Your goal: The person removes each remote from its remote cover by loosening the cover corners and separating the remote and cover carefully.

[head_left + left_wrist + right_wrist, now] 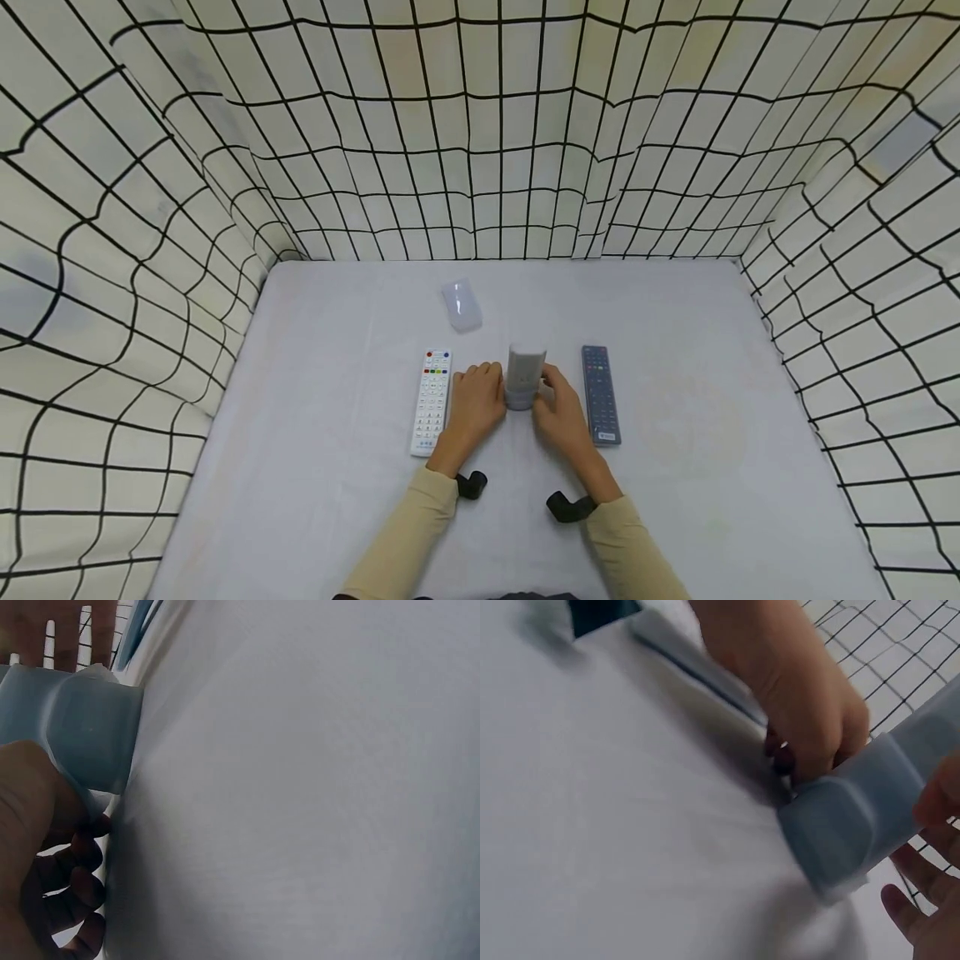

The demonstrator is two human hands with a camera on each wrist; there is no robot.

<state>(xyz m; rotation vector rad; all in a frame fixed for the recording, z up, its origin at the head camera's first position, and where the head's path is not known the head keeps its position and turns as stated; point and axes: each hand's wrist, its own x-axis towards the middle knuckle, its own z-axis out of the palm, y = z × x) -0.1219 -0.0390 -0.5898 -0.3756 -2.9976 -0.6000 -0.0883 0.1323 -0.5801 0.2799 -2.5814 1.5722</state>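
A light-grey remote control (527, 365) stands on end between the two hands, its back toward the head view. A translucent sleeve (832, 832) wraps its lower end. My left hand (480, 398) pinches the sleeve near its bottom edge, with thumb on it and the other fingers curled below in the left wrist view. From the other side my right hand (561, 417) holds the remote; its thumb lies against it in the right wrist view, the other fingers spread behind. A white remote control (431, 402) lies left of my left hand, and a dark one (601, 394) right of my right hand.
A crumpled-looking translucent cover (462, 306) lies farther back on the white-covered table (315, 375). White walls with black netting (480, 167) enclose the table at the back and both sides. A dark wrist mount (570, 507) sits by each sleeve.
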